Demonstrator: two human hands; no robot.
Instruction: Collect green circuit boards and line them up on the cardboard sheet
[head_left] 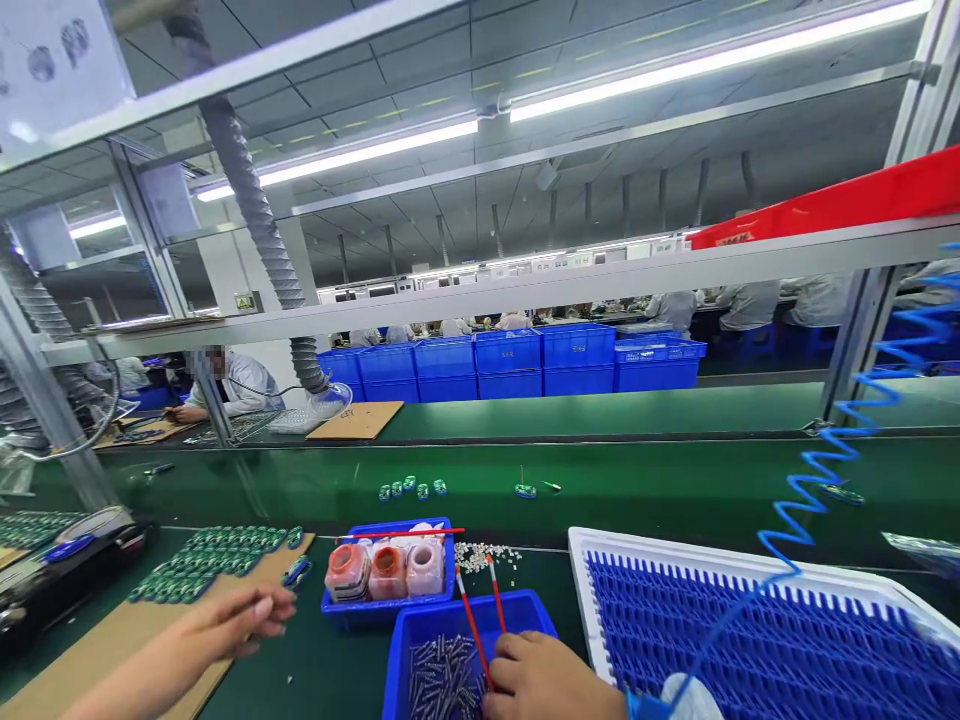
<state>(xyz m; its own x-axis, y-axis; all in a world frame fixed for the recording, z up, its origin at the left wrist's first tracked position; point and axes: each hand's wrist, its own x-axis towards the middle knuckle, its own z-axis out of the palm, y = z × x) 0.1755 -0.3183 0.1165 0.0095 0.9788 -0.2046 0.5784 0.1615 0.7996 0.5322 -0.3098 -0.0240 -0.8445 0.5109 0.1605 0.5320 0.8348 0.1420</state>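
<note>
In the head view, the fingers of the left hand [236,620] are held loosely extended and close together, released, with the thumb laid near the index finger. Just beyond their tips a green-and-blue piece [297,572] is seen; whether it is touched cannot be told. The fingers of the right hand [551,680] are bent over a blue bin [431,622], at the lower ends of two red sticks [474,628]; whether these are grasped cannot be told, since the fingertips are hidden.

The right hand and the bin are cut off by the lower edge, and the left forearm is cut off too. Far fine detail is blurred.

Slender grey metal parts [441,670] are heaped left of the right fingers. Beyond them, small pale bits [487,556] are scattered. Between the two hands, farther off, stained squat bottles [388,573] are held in a blue plastic tray [375,612]. Beyond the left fingers, rounded green boards [217,555] are rowed on flat brown cardboard [120,650].
</note>
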